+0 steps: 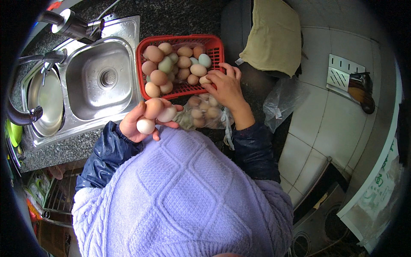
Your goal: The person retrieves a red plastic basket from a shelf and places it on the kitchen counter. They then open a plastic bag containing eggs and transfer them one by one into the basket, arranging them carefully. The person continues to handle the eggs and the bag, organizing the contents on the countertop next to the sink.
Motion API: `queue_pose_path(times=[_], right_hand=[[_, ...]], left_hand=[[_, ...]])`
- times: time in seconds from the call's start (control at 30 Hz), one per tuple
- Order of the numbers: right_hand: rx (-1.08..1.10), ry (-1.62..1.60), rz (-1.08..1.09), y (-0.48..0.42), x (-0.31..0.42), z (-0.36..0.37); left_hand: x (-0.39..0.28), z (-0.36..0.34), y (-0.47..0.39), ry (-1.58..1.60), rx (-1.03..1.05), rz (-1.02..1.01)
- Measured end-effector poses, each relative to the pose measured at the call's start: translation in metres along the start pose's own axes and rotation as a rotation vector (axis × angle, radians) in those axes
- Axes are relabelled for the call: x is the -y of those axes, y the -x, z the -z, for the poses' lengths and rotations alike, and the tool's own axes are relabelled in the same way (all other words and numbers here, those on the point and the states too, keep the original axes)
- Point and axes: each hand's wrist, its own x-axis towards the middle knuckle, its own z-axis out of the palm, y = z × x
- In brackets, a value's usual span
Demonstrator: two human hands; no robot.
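Note:
Three eggs rest in my left hand (133, 123): a brown egg (153, 108) and two pale ones, a white egg (145, 125) and another beside it (166, 114). My right hand (226, 86) reaches over the near right corner of a red plastic basket (140, 69), its fingers at a small beige egg (205, 79); whether they grip it is unclear. Several brown, beige and pale green eggs lie in the basket, some on clear plastic. Just below the basket, a knotted clear plastic bag (208, 110) holds more eggs.
A stainless steel sink (99, 80) with faucets (54, 57) stands at the left, a metal basin (46, 99) in its smaller bowl. A beige cloth (273, 35) hangs over a dark object at the upper right. An empty-looking plastic bag (281, 102) lies against the tiled wall.

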Motion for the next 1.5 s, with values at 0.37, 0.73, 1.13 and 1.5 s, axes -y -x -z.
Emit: queue_pose_path(times=[0.37,0.73,1.13,1.5], right_hand=[[-0.026,0.039,-0.053,-0.005,0.009,-0.002],[0.008,0.059,-0.082,-0.011,0.007,-0.008],[0.072,0.110,-0.293,-0.030,0.031,-0.016],[0.039,0.164,-0.101,-0.051,0.023,-0.017]], left_hand=[[0.000,0.001,0.001,0.005,-0.006,-0.008],[-0.001,0.002,0.001,-0.003,0.015,-0.015],[-0.001,0.003,0.003,0.027,-0.020,-0.007],[-0.001,0.002,0.005,-0.002,-0.029,-0.027]])
